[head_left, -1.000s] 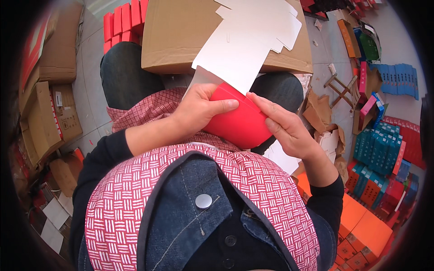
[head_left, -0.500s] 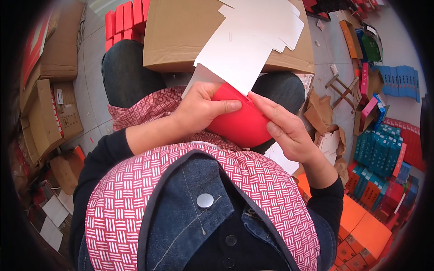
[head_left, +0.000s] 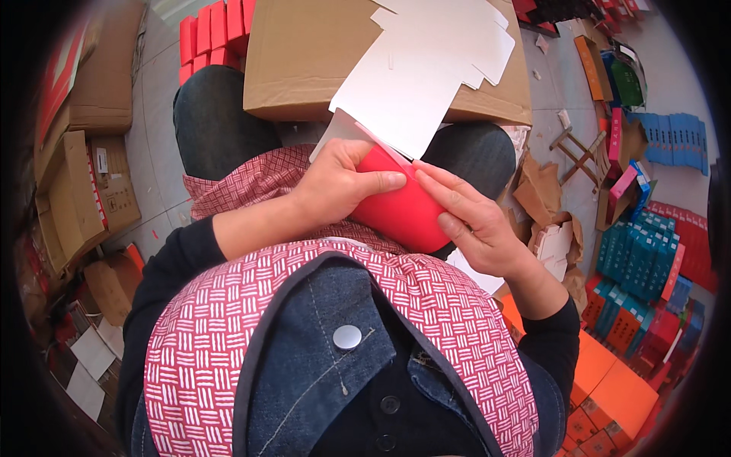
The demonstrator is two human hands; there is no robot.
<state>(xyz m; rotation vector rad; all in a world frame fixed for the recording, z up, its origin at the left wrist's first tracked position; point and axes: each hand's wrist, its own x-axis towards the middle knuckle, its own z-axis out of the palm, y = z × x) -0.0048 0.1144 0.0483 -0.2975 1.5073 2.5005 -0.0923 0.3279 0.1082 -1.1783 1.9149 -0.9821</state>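
A glossy red card box blank (head_left: 396,213), white on its other face, is bent into a curve above my lap. My left hand (head_left: 335,179) grips its left part, thumb pressed flat on the red face and the other fingers hidden behind. Along the upper right edge, by a fold, lie the fingertips of my right hand (head_left: 480,228), with its thumb lower on the card's right side. Just beyond my hands, flat white card blanks (head_left: 403,84) with cut tabs lie on a closed brown carton (head_left: 301,61); the nearest blank's edge meets the red card.
Red boxes (head_left: 218,27) stand in rows beyond my left knee. Open brown cartons (head_left: 65,198) line the left side. On the right are a small wooden stool (head_left: 580,156), crumpled brown paper (head_left: 537,186), teal boxes (head_left: 640,251) and orange boxes (head_left: 617,396).
My right fingertips have shifted slightly left along the card's upper edge, and the right thumb has drawn in a little. My left hand keeps its grip in nearly the same place.
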